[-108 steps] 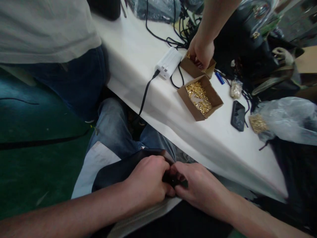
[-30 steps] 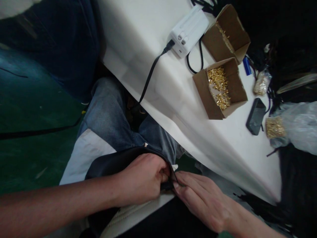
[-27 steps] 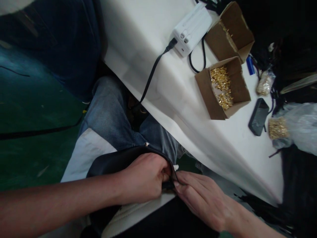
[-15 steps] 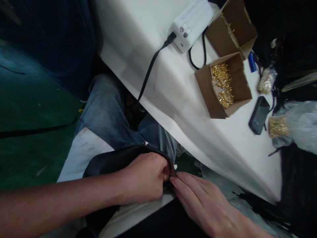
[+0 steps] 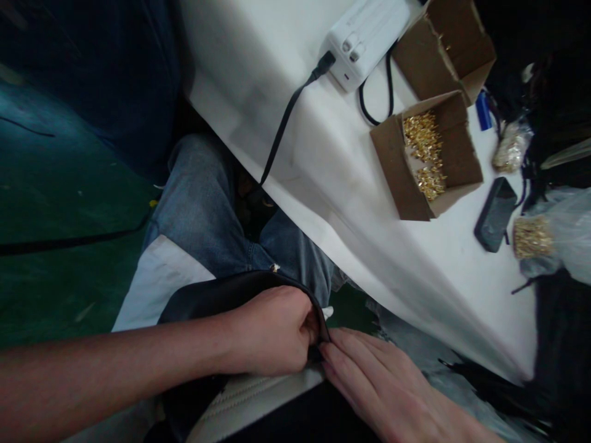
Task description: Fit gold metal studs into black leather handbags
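A black, leather-like piece [image 5: 198, 299] with a dark rim lies across my lap, over a cream part [image 5: 258, 400] with stitched lines. My left hand [image 5: 277, 329] reaches inside its rim, with the fingers curled and the fingertips hidden in the fold. On the outer side of the same edge, my right hand [image 5: 369, 375] pinches the rim between thumb and fingers, close to the left fingertips. Whatever small thing may lie between the hands is hidden.
On the white-covered table [image 5: 318, 178] stand a cardboard box [image 5: 401, 178] of small gold pieces, a second box [image 5: 425, 61], a white power bank [image 5: 364, 37] with a black cable, and a dark block [image 5: 495, 215]. Plastic bags [image 5: 572, 234] lie at the right.
The view has shifted slightly, so the table things sit a little farther right. My left fingers have moved slightly deeper into the fold; both hands remain at the rim.
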Tool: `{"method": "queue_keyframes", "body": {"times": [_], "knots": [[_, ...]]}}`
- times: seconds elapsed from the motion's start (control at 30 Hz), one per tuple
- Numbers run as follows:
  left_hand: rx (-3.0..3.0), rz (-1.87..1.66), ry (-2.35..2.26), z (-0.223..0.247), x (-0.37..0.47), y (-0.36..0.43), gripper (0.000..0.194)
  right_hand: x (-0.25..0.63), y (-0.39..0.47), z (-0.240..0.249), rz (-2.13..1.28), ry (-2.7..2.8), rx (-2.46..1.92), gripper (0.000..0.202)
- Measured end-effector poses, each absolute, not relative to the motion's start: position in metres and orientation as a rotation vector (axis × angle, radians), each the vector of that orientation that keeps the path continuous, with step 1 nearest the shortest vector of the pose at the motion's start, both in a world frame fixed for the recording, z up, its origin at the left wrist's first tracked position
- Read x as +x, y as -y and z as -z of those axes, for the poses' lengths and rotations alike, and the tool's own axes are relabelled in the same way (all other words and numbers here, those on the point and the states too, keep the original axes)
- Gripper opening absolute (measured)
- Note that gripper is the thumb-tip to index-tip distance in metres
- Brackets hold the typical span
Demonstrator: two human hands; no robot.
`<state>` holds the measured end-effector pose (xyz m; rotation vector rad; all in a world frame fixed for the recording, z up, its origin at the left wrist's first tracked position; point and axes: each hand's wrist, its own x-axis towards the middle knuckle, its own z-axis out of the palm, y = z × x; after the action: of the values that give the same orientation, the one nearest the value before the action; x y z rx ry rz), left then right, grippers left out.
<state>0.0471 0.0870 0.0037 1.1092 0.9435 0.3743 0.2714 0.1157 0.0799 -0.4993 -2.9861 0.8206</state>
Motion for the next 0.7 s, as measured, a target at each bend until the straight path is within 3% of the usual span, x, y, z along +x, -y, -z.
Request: {"method": "queue_keyframes", "body": {"times": [0.27,0.7], "knots": [[1.06,-0.301,-0.839,-0.0014,0.0412,-0.0901,0.021,0.2637,-0.1197,-0.0878,-0.778,3.054,-0.477,0.053],[1.141,-0.384,-0.91,-0.0008,0.0442,-0.0839,0.019,0.2681,-0.122,-0.0871,-0.755,3.1,-0.406,0.04]]}}
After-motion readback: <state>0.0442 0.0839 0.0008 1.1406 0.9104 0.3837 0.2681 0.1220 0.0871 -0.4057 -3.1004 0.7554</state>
